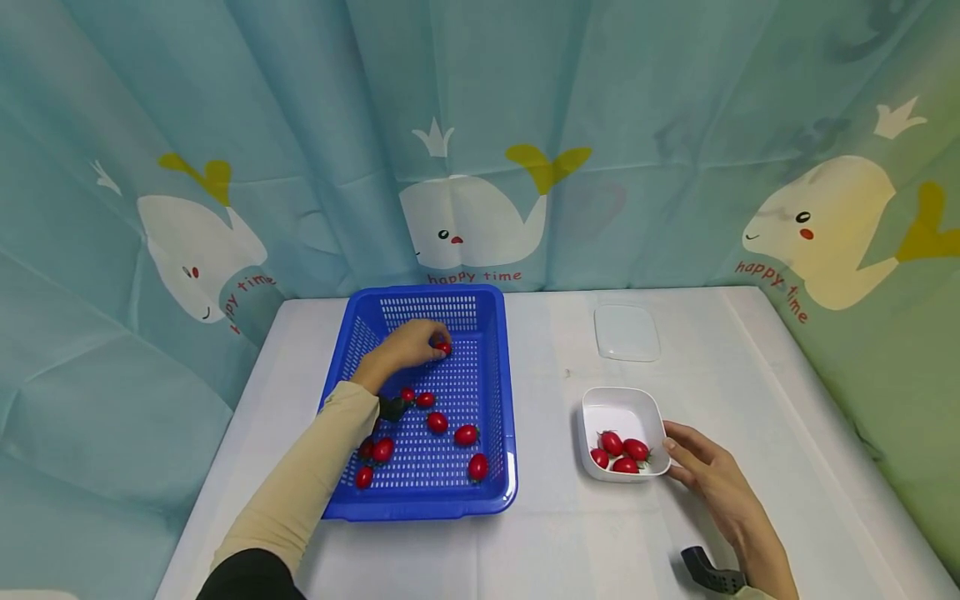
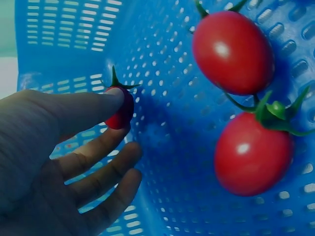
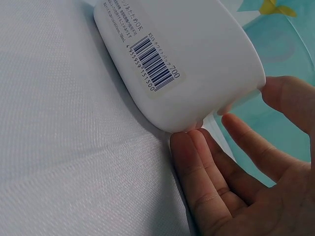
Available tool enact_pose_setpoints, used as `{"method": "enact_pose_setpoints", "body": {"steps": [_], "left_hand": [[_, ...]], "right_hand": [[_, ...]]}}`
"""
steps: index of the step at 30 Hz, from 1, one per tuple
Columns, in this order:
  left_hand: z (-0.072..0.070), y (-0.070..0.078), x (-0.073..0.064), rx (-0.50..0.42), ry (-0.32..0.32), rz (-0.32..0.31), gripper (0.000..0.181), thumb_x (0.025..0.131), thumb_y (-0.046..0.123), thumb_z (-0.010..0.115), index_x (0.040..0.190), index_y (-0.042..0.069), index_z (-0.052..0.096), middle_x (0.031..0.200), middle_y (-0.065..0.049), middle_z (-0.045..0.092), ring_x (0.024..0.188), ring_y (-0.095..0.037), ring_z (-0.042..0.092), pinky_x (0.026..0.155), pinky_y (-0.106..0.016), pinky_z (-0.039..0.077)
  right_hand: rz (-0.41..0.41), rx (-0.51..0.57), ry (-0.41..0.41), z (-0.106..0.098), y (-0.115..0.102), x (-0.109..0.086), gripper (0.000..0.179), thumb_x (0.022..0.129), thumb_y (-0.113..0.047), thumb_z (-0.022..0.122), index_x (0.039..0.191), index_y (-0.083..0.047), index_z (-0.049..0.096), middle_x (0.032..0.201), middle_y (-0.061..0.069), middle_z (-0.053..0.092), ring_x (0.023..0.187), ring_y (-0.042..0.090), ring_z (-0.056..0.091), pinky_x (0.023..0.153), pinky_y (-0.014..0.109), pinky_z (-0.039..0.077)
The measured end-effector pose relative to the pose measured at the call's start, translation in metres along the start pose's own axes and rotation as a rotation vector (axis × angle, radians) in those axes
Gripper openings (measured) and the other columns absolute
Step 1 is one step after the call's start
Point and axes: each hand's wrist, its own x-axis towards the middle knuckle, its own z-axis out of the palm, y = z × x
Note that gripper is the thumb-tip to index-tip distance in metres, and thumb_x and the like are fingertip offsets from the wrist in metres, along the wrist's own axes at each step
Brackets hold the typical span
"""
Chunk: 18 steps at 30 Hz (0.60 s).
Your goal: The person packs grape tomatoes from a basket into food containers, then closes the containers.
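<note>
My left hand (image 1: pixel 411 343) reaches into the back part of a blue plastic basket (image 1: pixel 487 505) and pinches a cherry tomato (image 2: pixel 123 112) between thumb and forefinger. The other fingers of that hand stand loosely apart in the left wrist view. Several more red cherry tomatoes (image 1: pixel 437 422) with green stems lie on the basket's slotted floor. On the right, my right hand (image 1: pixel 708 475) holds a white square container (image 1: pixel 621 410) at its near right corner, thumb at the rim and fingers against the side. Several cherry tomatoes (image 1: pixel 636 450) lie inside it.
A clear flat lid (image 1: pixel 627 333) lies on the white-covered table (image 1: pixel 547 550) behind the container. A blue curtain (image 1: pixel 645 100) with white whales hangs along the table's back edge. The container carries a barcode label (image 3: pixel 155 64) on its side.
</note>
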Motion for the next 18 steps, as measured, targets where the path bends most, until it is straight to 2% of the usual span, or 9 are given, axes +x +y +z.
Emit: {"method": "enact_pose_setpoints", "body": {"steps": [3, 8, 14, 18], "left_hand": [[-0.002, 0.002, -0.002, -0.01, -0.001, 0.003, 0.022, 0.1, 0.014, 0.069, 0.121, 0.009, 0.073, 0.122, -0.014, 0.071, 0.114, -0.031, 0.066, 0.106, -0.049, 0.055], [-0.008, 0.006, -0.003, -0.015, 0.008, 0.034, 0.022, 0.101, 0.015, 0.069, 0.121, 0.008, 0.073, 0.125, -0.015, 0.072, 0.121, -0.033, 0.066, 0.109, -0.051, 0.053], [-0.012, 0.01, -0.004, -0.051, 0.012, 0.04, 0.025, 0.104, 0.022, 0.065, 0.123, 0.008, 0.072, 0.125, -0.014, 0.073, 0.121, -0.032, 0.067, 0.109, -0.049, 0.053], [-0.014, 0.013, -0.005, -0.095, 0.005, 0.068, 0.028, 0.104, 0.025, 0.064, 0.124, 0.007, 0.072, 0.125, -0.014, 0.072, 0.121, -0.032, 0.066, 0.109, -0.05, 0.052]], "right_hand": [[0.004, -0.009, 0.002, 0.0, 0.0, 0.0, 0.066, 0.106, -0.034, 0.061, 0.156, 0.003, 0.039, 0.14, -0.005, 0.055, 0.106, -0.011, 0.062, 0.089, 0.017, 0.058], [0.007, -0.011, 0.004, 0.0, 0.0, 0.0, 0.066, 0.106, -0.035, 0.061, 0.156, 0.002, 0.039, 0.138, -0.007, 0.055, 0.106, -0.011, 0.062, 0.089, 0.017, 0.058], [-0.005, 0.01, -0.002, -0.001, 0.0, 0.0, 0.065, 0.106, -0.033, 0.062, 0.155, 0.003, 0.04, 0.125, -0.02, 0.057, 0.106, -0.01, 0.063, 0.089, 0.017, 0.058], [-0.026, 0.035, -0.01, -0.001, 0.0, -0.001, 0.061, 0.106, -0.03, 0.062, 0.153, 0.005, 0.042, 0.117, -0.029, 0.059, 0.106, -0.009, 0.064, 0.088, 0.017, 0.058]]}}
